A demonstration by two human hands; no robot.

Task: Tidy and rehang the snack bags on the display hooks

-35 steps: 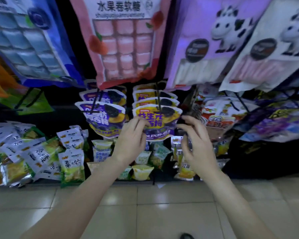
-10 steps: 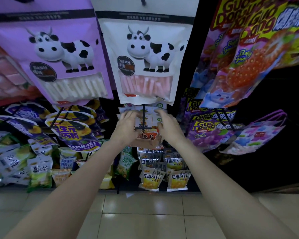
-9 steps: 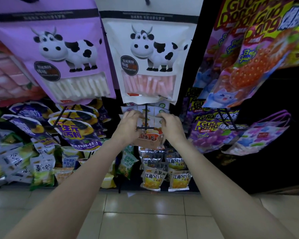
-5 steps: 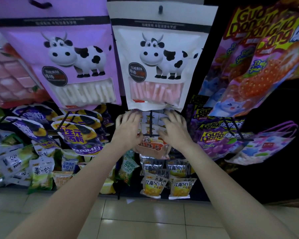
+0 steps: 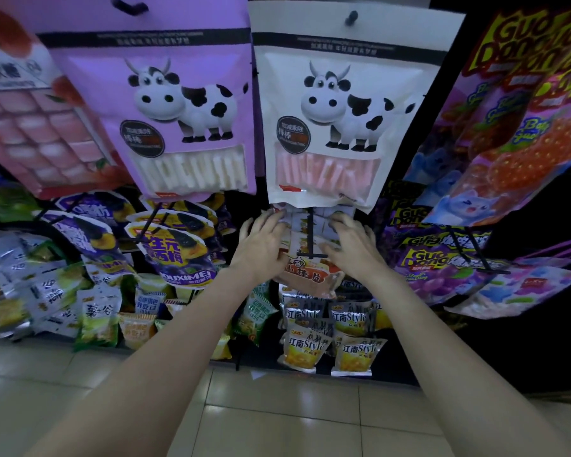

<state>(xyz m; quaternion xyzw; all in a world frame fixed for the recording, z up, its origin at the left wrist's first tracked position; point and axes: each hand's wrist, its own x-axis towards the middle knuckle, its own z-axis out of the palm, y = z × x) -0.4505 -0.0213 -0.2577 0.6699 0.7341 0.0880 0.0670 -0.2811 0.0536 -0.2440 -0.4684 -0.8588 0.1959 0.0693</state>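
Now, nearest you, your left hand (image 5: 261, 245) and right hand (image 5: 351, 245) flank the orange snack bags (image 5: 305, 275), grip loose, fingers spread flat on the pack faces. Between them the black hook (image 5: 310, 234) runs straight away; the stack slides along it.

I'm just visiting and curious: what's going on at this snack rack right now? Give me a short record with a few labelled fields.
setting: shop rack of hanging snack bags above a tiled floor
left hand: fingers straight, pressing the left side of the orange-red snack bags
right hand: fingers spread on their right side
hook: black metal display hook runs between both hands
above: white cow-print pouch, purple cow-print pouch beside it
below: yellow small packets
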